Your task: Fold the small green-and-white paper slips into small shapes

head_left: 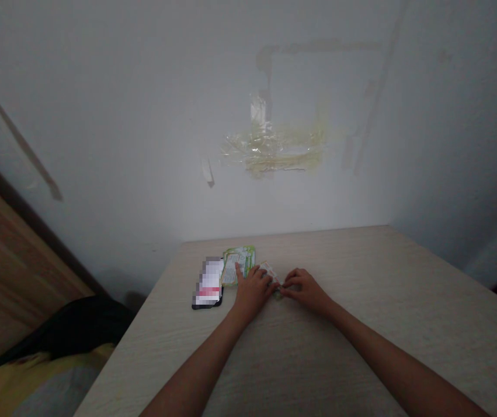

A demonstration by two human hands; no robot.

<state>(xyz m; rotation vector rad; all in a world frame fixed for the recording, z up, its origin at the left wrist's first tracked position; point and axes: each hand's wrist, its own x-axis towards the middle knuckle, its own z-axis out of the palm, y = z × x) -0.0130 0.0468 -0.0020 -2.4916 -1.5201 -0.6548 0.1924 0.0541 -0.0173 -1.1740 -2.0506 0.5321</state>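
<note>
A small printed packet [269, 270] with white, red and green areas lies partly under my hands on the table. My left hand [252, 289] rests over its left side, thumb and index finger closed at its near edge while the outer fingers spread away. At the packet's right corner, the thumb and fingertips of my right hand [304, 289] are pinched together on it. A larger green and white printed packet [244, 255] lies flat just left of it, with my left little finger reaching over it. The fingers hide much of the small packet.
A phone [207, 289] with a lit, blurred-out screen lies left of the green packet. The pale wooden table [383, 289] meets a white wall [144, 116] with tape remnants. Dark and yellow cloth [57, 365] and a wooden panel [5, 249] are at the left.
</note>
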